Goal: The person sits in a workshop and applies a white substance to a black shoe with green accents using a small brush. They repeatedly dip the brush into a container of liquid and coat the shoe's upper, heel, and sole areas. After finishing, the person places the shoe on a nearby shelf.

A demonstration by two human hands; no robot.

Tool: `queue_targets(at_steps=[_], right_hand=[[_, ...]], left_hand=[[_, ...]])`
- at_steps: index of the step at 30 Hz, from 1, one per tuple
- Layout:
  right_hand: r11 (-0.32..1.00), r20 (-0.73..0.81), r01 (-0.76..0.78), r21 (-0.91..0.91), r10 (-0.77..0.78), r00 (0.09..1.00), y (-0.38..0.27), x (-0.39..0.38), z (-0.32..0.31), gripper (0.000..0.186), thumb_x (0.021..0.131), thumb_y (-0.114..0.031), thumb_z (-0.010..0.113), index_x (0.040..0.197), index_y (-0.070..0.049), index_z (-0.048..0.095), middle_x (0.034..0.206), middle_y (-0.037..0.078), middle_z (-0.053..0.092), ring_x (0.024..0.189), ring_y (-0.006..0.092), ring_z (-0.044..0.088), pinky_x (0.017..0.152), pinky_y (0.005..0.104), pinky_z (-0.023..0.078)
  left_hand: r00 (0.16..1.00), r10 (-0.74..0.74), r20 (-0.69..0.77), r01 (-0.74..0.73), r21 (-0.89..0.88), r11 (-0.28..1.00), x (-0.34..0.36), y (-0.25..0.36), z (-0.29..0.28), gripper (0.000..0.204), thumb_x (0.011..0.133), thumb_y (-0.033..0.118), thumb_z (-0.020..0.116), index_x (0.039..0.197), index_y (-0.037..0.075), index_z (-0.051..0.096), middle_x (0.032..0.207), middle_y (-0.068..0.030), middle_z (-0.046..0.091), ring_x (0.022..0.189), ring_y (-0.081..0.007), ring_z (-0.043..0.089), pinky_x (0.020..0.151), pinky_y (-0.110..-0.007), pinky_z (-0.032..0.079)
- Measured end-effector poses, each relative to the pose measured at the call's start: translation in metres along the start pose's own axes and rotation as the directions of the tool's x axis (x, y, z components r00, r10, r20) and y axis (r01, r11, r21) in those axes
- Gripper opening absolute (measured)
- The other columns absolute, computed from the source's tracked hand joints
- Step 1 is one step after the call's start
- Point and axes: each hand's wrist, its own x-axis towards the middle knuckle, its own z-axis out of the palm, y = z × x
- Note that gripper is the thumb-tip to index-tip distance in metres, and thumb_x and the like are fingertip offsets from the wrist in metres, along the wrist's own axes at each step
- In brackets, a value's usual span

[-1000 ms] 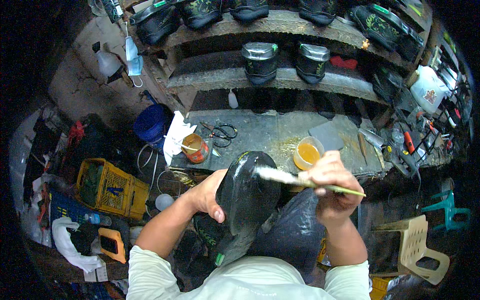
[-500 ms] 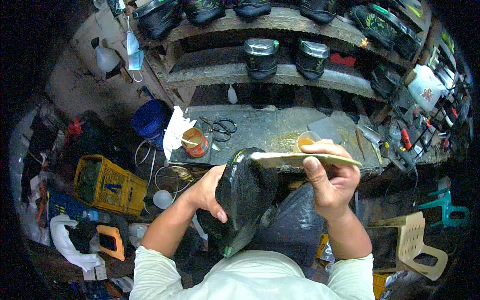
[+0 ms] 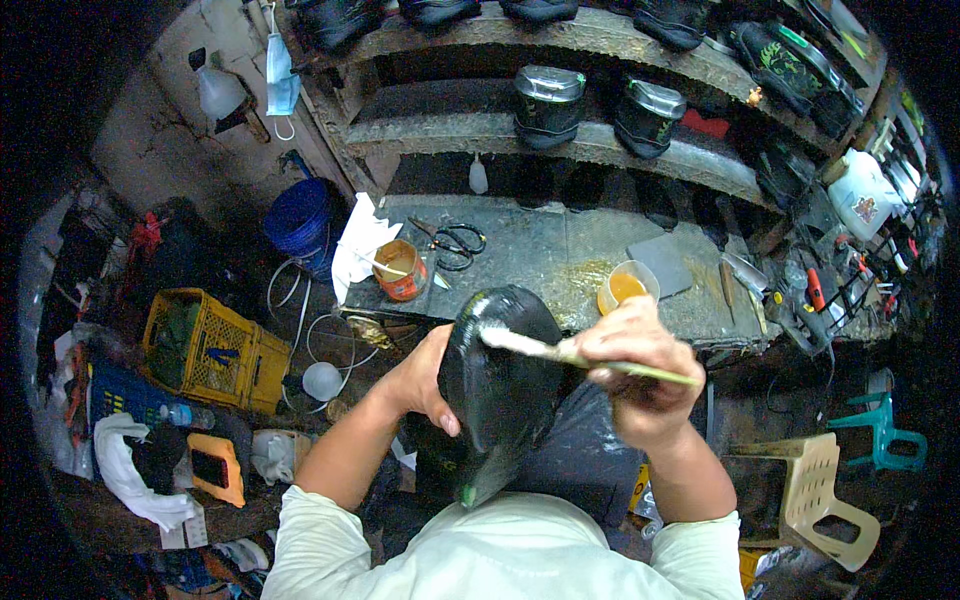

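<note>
Shoe [image 3: 505, 400], black: between the hands, its left side clasped by left hand [image 3: 425, 385]. Brush [image 3: 548, 350]: gripped in right hand [image 3: 650, 375], bristles [image 3: 497, 339] against shoe's far part.

Dim, cool light here: glare on the black shoe [image 3: 505, 395], deep shadow beneath the lower shelf [image 3: 430, 131], slight blur at the right hand [image 3: 640, 343], edges bowing toward a dark, grainy rim.
</note>
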Motion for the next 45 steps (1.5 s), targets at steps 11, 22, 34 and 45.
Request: queue_targets(at_steps=[11,22,34,45], right_hand=[[0.991,-0.272,-0.126,0.052,0.136,0.953,-0.013,0.0,0.019,0.021,0.09,-0.002,0.072,0.11,0.003,0.071,0.089,0.013,0.07,0.079,0.0224,0.062,0.074,0.0331,0.048],[0.996,-0.12,-0.034,-0.084,0.024,0.992,0.003,0.003,0.011,0.024,0.089,-0.001,0.071,0.113,0.0,0.069,0.088,0.012,0.073,0.074,0.0235,0.066,0.076,0.0385,0.048],[0.988,-0.009,-0.144,-0.058,0.143,0.99,0.013,0.016,-0.045,0.024,0.091,-0.029,0.078,0.094,-0.007,0.07,0.082,0.009,0.077,0.077,0.0212,0.065,0.08,0.0378,0.046],[0.965,0.21,-0.046,-0.259,0.102,0.972,0.014,0.04,-0.053,0.016,0.076,-0.013,0.081,0.09,-0.009,0.076,0.087,0.003,0.078,0.078,0.0204,0.066,0.079,0.0362,0.045]], left_hand=[[0.98,0.173,-0.101,-0.125,0.368,0.921,-0.005,-0.015,-0.013,0.12,0.026,0.031,0.107,0.131,-0.003,0.06,0.123,-0.0094,0.071,0.112,-0.0199,0.067,0.107,-0.038,0.049],[0.941,0.296,-0.163,-0.168,0.535,0.828,0.004,0.012,0.007,0.134,0.035,0.031,0.105,0.15,-0.004,0.045,0.146,-0.0191,0.057,0.131,-0.0279,0.059,0.114,-0.039,0.043],[0.993,0.11,-0.039,-0.02,0.873,0.487,0.011,0.074,-0.005,0.118,0.054,0.048,0.098,0.15,0.003,0.047,0.141,-0.0188,0.061,0.121,-0.0329,0.066,0.106,-0.041,0.051],[0.992,-0.123,-0.002,0.065,0.859,0.507,0.03,0.093,0.005,0.113,0.058,0.057,0.092,0.147,0.003,0.05,0.114,-0.0249,0.071,0.099,-0.0396,0.072,0.089,-0.043,0.056]])
